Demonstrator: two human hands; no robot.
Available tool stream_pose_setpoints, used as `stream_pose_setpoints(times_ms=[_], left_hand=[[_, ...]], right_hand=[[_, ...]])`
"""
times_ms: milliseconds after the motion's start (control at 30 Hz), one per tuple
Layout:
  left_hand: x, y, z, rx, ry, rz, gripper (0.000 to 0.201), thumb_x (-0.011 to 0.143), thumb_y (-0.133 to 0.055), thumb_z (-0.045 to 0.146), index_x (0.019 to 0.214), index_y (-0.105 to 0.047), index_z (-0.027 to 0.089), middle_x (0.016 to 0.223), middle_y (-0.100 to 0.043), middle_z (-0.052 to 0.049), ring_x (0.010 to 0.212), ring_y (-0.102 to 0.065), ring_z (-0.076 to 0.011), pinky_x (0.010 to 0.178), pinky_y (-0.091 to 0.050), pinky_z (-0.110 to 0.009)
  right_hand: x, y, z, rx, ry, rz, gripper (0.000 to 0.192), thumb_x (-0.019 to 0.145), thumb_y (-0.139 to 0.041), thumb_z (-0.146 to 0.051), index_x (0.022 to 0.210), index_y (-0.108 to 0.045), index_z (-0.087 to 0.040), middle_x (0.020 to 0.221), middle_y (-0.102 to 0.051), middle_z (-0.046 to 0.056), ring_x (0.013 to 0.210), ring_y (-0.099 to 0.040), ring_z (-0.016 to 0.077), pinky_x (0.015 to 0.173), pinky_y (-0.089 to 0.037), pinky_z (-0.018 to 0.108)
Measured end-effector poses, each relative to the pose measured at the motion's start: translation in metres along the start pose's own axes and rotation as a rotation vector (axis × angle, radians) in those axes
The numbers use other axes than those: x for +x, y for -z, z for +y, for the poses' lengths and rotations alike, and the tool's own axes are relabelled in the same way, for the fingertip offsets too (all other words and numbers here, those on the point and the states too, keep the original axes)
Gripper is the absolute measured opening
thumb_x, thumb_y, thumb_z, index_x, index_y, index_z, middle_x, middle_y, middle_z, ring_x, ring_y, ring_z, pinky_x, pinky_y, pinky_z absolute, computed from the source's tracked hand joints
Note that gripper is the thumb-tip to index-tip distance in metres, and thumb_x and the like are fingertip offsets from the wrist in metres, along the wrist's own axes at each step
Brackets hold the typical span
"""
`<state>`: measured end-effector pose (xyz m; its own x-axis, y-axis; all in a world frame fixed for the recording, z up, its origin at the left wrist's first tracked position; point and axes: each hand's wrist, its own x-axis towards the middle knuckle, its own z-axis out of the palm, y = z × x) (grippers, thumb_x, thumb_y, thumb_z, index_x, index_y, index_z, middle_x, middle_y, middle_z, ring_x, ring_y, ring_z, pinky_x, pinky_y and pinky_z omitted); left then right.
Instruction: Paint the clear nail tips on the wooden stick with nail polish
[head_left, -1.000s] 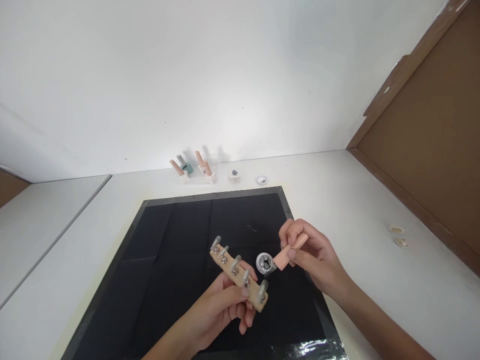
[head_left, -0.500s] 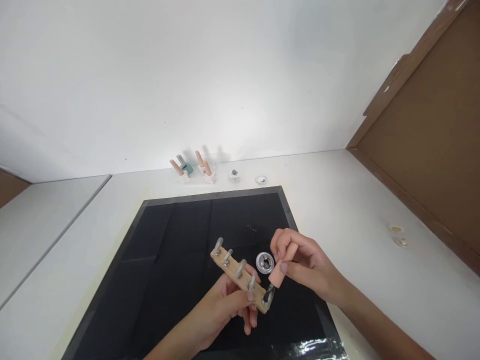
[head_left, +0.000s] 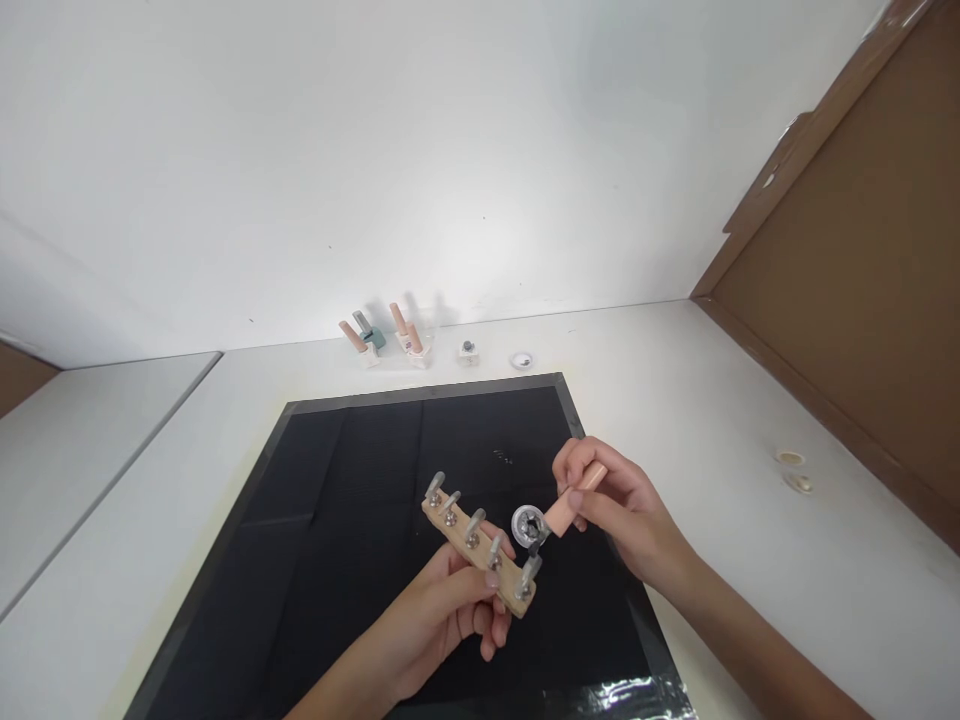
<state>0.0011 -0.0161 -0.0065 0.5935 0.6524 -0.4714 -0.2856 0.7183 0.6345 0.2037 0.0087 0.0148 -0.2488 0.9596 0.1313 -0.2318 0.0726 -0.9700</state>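
My left hand grips a wooden strip near its right end, thumb in front and fingers behind. Several clear, nail-shaped tips stand in a row along the strip on small metal mounts. Between the thumb and fingers of my right hand is a nail polish brush with a pink handle, its dark bristles pointing down and left. The bristles are close to the rightmost nail tip; whether they touch it I cannot tell. Just behind lies a small round dish with dark silvery contents, partly hidden by the brush.
A black mat covers the white table. Along the back stand pink-capped polish bottles, a teal bottle, an uncapped bottle and a small white dish. Two small round items lie at right, by a cardboard wall.
My right hand has moved the brush up and slightly right, away from the end nail tip. The wooden strip has turned a little in my left hand.
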Motion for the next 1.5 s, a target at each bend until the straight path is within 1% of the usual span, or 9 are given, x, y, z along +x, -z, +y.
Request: stream_pose_setpoints(times_ms=[100, 333, 633, 767, 933, 1100, 1233, 1333, 1500], left_hand=[[0.001, 0.003, 0.000, -0.046, 0.008, 0.020, 0.021, 0.070, -0.062, 0.020, 0.088, -0.053, 0.015, 0.059, -0.057, 0.001, 0.046, -0.054, -0.0077, 0.039, -0.039, -0.014], [0.004, 0.003, 0.000, -0.093, 0.018, 0.042, 0.024, 0.068, -0.065, 0.022, 0.088, -0.055, 0.015, 0.057, -0.055, 0.002, 0.044, -0.053, -0.0076, 0.037, -0.038, -0.013], [0.005, 0.001, 0.000, -0.095, 0.029, 0.038, 0.024, 0.068, -0.066, 0.022, 0.088, -0.055, 0.015, 0.057, -0.055, 0.002, 0.044, -0.053, -0.0077, 0.037, -0.037, -0.013], [0.004, 0.001, -0.001, -0.100, 0.030, 0.040, 0.024, 0.068, -0.066, 0.022, 0.088, -0.055, 0.015, 0.057, -0.055, 0.002, 0.044, -0.054, -0.0078, 0.037, -0.037, -0.013], [0.004, 0.003, -0.002, -0.101, 0.022, 0.025, 0.021, 0.070, -0.063, 0.021, 0.089, -0.056, 0.015, 0.058, -0.056, 0.001, 0.045, -0.054, -0.0078, 0.038, -0.037, -0.013], [0.003, 0.001, -0.001, -0.108, 0.017, 0.009, 0.019, 0.071, -0.062, 0.020, 0.088, -0.056, 0.014, 0.058, -0.055, 0.001, 0.045, -0.054, -0.0077, 0.038, -0.038, -0.013], [0.002, 0.000, 0.000, -0.105, 0.013, 0.008, 0.018, 0.071, -0.061, 0.018, 0.088, -0.056, 0.014, 0.058, -0.055, 0.002, 0.045, -0.053, -0.0076, 0.038, -0.038, -0.013], [0.001, -0.001, 0.002, -0.106, 0.019, 0.009, 0.018, 0.072, -0.060, 0.018, 0.088, -0.055, 0.015, 0.057, -0.055, 0.002, 0.045, -0.054, -0.0079, 0.038, -0.038, -0.014], [-0.004, -0.005, 0.005, -0.103, 0.018, -0.017, 0.015, 0.073, -0.059, 0.017, 0.087, -0.054, 0.015, 0.058, -0.055, 0.001, 0.045, -0.055, -0.0079, 0.038, -0.039, -0.013]], right_hand=[[0.000, 0.001, 0.000, 0.024, 0.041, 0.011, 0.007, 0.085, -0.052, -0.019, 0.079, -0.050, -0.021, 0.080, -0.044, -0.001, 0.059, -0.040, 0.0108, 0.051, -0.034, 0.023], [-0.001, 0.001, -0.002, -0.010, 0.093, -0.106, 0.004, 0.086, -0.054, -0.023, 0.083, -0.052, -0.022, 0.081, -0.045, 0.001, 0.065, -0.044, 0.0123, 0.054, -0.035, 0.024], [-0.002, 0.000, -0.005, -0.054, 0.087, -0.136, 0.007, 0.086, -0.051, -0.015, 0.084, -0.051, -0.022, 0.081, -0.051, 0.001, 0.071, -0.050, 0.0136, 0.060, -0.039, 0.025], [-0.002, 0.001, -0.005, -0.058, 0.072, -0.126, 0.010, 0.085, -0.050, -0.012, 0.084, -0.050, -0.022, 0.076, -0.055, 0.001, 0.070, -0.052, 0.0140, 0.060, -0.040, 0.025], [-0.001, 0.001, -0.006, -0.079, 0.053, -0.081, 0.009, 0.084, -0.050, -0.013, 0.081, -0.050, -0.022, 0.076, -0.053, 0.000, 0.067, -0.052, 0.0139, 0.060, -0.040, 0.026], [0.001, 0.003, -0.002, -0.084, 0.035, -0.033, 0.007, 0.082, -0.052, -0.017, 0.077, -0.050, -0.021, 0.077, -0.048, 0.001, 0.062, -0.048, 0.0132, 0.053, -0.037, 0.025], [0.003, 0.003, -0.002, -0.078, 0.023, 0.015, 0.009, 0.080, -0.053, -0.014, 0.075, -0.049, -0.021, 0.076, -0.049, -0.001, 0.058, -0.046, 0.0115, 0.051, -0.035, 0.024], [0.004, 0.001, -0.006, -0.090, -0.013, 0.054, 0.010, 0.079, -0.051, -0.013, 0.073, -0.048, -0.021, 0.072, -0.051, -0.002, 0.056, -0.049, 0.0110, 0.051, -0.035, 0.024], [0.004, -0.003, -0.012, -0.117, -0.039, 0.070, 0.010, 0.079, -0.051, -0.014, 0.074, -0.047, -0.021, 0.066, -0.056, -0.003, 0.057, -0.054, 0.0126, 0.052, -0.038, 0.024]])
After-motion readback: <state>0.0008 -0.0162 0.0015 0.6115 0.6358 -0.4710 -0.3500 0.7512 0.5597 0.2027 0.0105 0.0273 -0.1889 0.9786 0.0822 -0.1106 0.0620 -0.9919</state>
